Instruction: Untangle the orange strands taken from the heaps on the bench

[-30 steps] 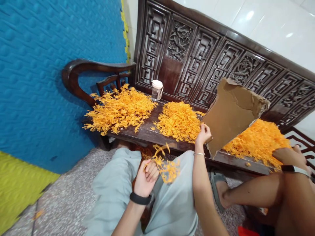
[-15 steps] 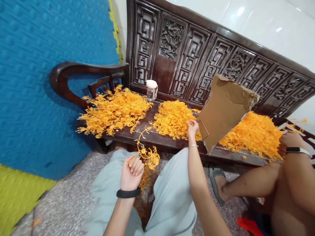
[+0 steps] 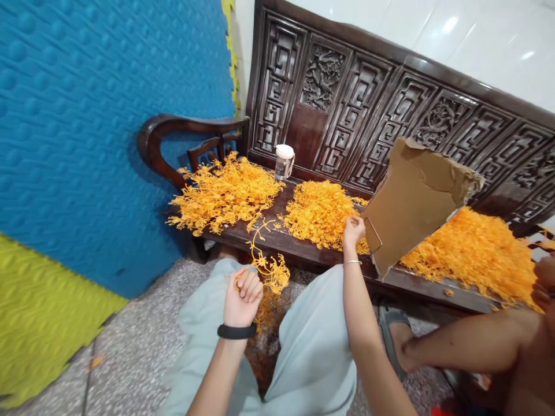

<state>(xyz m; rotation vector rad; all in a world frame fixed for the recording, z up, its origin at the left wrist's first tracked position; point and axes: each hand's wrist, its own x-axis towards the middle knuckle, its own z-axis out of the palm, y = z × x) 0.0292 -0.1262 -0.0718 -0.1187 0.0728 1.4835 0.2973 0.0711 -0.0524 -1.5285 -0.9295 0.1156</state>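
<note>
My left hand [image 3: 243, 291] is closed round a tangled bunch of orange plastic sprigs [image 3: 269, 270] held over my lap, in front of the bench edge. My right hand [image 3: 353, 229] reaches to the bench and pinches at the middle orange pile [image 3: 319, 211], right beside a torn piece of cardboard [image 3: 415, 198] that stands tilted on the seat. A looser pile of branchy orange sprigs [image 3: 224, 193] lies at the bench's left end. A large pile [image 3: 479, 254] lies to the right of the cardboard.
The dark carved wooden bench [image 3: 303, 254] holds a small clear jar with a white lid [image 3: 284, 161] against its backrest. Blue and yellow-green foam mats [image 3: 78, 144] line the wall on the left. Another person's leg [image 3: 472, 344] and sandalled foot are at the right.
My left hand lifted its orange bunch from my lap up toward the bench edge. My right hand shifted from the cardboard's corner onto the middle pile. The other person's hand left the right pile.
</note>
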